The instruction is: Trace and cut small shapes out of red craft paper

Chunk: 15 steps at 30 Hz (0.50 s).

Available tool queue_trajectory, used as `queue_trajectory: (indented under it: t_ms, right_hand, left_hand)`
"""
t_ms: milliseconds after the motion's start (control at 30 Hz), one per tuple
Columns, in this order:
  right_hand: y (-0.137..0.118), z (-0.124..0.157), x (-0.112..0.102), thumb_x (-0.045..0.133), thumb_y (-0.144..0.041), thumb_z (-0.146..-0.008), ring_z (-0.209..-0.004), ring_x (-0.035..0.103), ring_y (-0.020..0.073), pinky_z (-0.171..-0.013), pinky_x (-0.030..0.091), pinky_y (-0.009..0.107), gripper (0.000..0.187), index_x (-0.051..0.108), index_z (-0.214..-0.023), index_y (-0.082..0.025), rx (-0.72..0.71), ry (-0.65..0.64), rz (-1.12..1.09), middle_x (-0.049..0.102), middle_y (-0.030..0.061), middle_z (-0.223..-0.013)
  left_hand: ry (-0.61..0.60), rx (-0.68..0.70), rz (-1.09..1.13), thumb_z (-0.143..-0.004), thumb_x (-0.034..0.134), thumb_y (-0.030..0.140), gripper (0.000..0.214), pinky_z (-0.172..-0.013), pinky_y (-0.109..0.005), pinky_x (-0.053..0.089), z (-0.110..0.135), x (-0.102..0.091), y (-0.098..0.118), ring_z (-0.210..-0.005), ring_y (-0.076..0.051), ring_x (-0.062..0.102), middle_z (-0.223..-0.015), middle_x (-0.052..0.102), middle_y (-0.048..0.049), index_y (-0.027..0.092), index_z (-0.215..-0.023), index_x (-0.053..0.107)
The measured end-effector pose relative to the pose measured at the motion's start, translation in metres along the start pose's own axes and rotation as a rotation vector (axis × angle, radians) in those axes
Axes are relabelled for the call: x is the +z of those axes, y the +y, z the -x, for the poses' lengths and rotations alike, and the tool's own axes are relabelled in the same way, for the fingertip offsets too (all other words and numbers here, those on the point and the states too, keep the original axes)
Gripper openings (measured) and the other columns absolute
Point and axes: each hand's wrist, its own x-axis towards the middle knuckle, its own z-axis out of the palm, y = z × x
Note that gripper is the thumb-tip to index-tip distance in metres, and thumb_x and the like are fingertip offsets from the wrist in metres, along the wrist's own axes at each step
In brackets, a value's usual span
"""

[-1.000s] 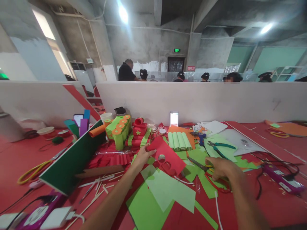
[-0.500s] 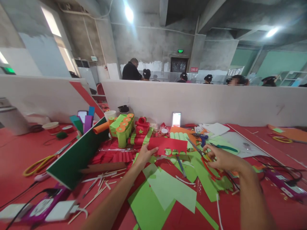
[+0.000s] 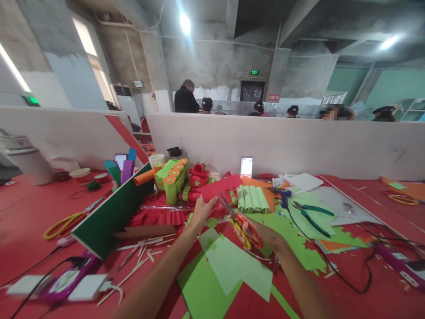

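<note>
Nearest to us on the red worktop (image 3: 358,305), a bright green sheet (image 3: 199,283) lies partly under a pale green sheet (image 3: 239,274), both below our hands. Left of our left forearm we see thin pale sticks (image 3: 134,270) strewn about and a purple power strip (image 3: 68,279) with white plugs.

Our left hand (image 3: 203,212) pinches the near left corner of a red paper (image 3: 221,188) between thumb and fingers. Our right hand (image 3: 257,234) is curled round the red and yellow handles of the scissors (image 3: 239,218), whose blades look slightly parted and point at the paper's near edge; we cannot tell whether they touch it. The paper is a plain, flat red, held up tilted just beyond our left hand; its lower edge is hard to make out.

Left of our left hand, a dark green board (image 3: 109,215) leans on edge. Beyond our right hand lie pale green rolls (image 3: 252,199), teal-handled pliers (image 3: 314,217) farther right, and a blue glue gun (image 3: 285,198).

Farther off, a lit phone (image 3: 246,166) stands against a white partition (image 3: 282,141). Behind that we see a person in a dark top (image 3: 185,99), several heads, a green exit sign (image 3: 254,71) and a patchy concrete wall (image 3: 215,57).
</note>
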Motion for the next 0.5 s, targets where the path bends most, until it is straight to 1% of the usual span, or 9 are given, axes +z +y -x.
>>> queue_trajectory:
  t_ms: [67,133,200,267,367,433,500]
  right_hand:
    - [0.006,0.001,0.002,0.05,-0.067,-0.086,-0.056,0.043,0.0127,-0.051,0.04,0.026,0.052,0.052,-0.116,-0.024,0.057,0.031,-0.031,0.046,-0.002,-0.074]
    - [0.012,0.001,0.001,0.047,-0.067,-0.088,-0.052,0.043,0.0109,-0.048,0.041,0.024,0.048,0.052,-0.108,-0.024,0.067,0.087,-0.015,0.046,-0.0036,-0.07]
    - [0.017,-0.001,0.0,0.046,-0.066,-0.09,-0.049,0.044,0.0095,-0.046,0.041,0.021,0.044,0.049,-0.099,-0.023,0.057,0.145,0.028,0.045,-0.0053,-0.066]
    - [0.021,-0.004,-0.001,0.047,-0.065,-0.09,-0.046,0.044,0.0085,-0.045,0.041,0.02,0.042,0.046,-0.092,-0.023,0.062,0.187,0.063,0.045,-0.0067,-0.064]
    - [0.021,-0.005,-0.002,0.048,-0.066,-0.089,-0.043,0.041,0.0077,-0.042,0.04,0.019,0.043,0.045,-0.092,-0.024,0.114,0.177,0.088,0.045,-0.008,-0.06]
    - [0.02,-0.005,-0.001,0.046,-0.068,-0.089,-0.042,0.041,0.0083,-0.042,0.04,0.019,0.045,0.046,-0.093,-0.024,0.138,0.157,0.098,0.046,-0.008,-0.058]
    - [0.019,-0.004,0.0,0.041,-0.069,-0.091,-0.044,0.043,0.0089,-0.045,0.042,0.02,0.046,0.047,-0.093,-0.023,0.132,0.157,0.105,0.046,-0.0074,-0.058]
  left_hand:
    - [0.076,0.041,-0.046,-0.069,0.077,0.042,0.035,-0.066,-0.029,0.055,-0.001,0.002,-0.006,-0.072,-0.02,0.067,-0.086,0.074,-0.0083,0.012,-0.084,0.067]
    - [0.151,0.068,-0.09,-0.07,0.076,0.043,0.034,-0.059,-0.026,0.052,0.0,0.003,-0.014,-0.063,-0.017,0.064,-0.075,0.072,-0.0051,0.012,-0.078,0.065]
    - [0.171,0.087,-0.086,-0.071,0.076,0.044,0.035,-0.058,-0.025,0.052,0.003,0.004,-0.02,-0.06,-0.016,0.063,-0.07,0.07,-0.0039,0.012,-0.077,0.065]
    - [0.136,0.076,-0.023,-0.071,0.076,0.045,0.038,-0.062,-0.028,0.054,0.006,0.006,-0.022,-0.065,-0.018,0.066,-0.076,0.072,-0.0055,0.012,-0.086,0.067]
    - [0.092,0.025,0.106,-0.07,0.077,0.045,0.046,-0.071,-0.035,0.058,0.008,0.008,-0.022,-0.075,-0.022,0.07,-0.09,0.074,-0.0096,0.011,-0.099,0.067]
    - [0.115,0.014,0.147,-0.068,0.078,0.045,0.047,-0.074,-0.038,0.059,0.008,0.008,-0.019,-0.079,-0.023,0.07,-0.093,0.074,-0.0111,0.011,-0.099,0.067]
    - [0.151,0.033,0.142,-0.066,0.079,0.045,0.048,-0.075,-0.038,0.059,0.007,0.007,-0.016,-0.081,-0.024,0.071,-0.093,0.075,-0.0112,0.012,-0.098,0.067]
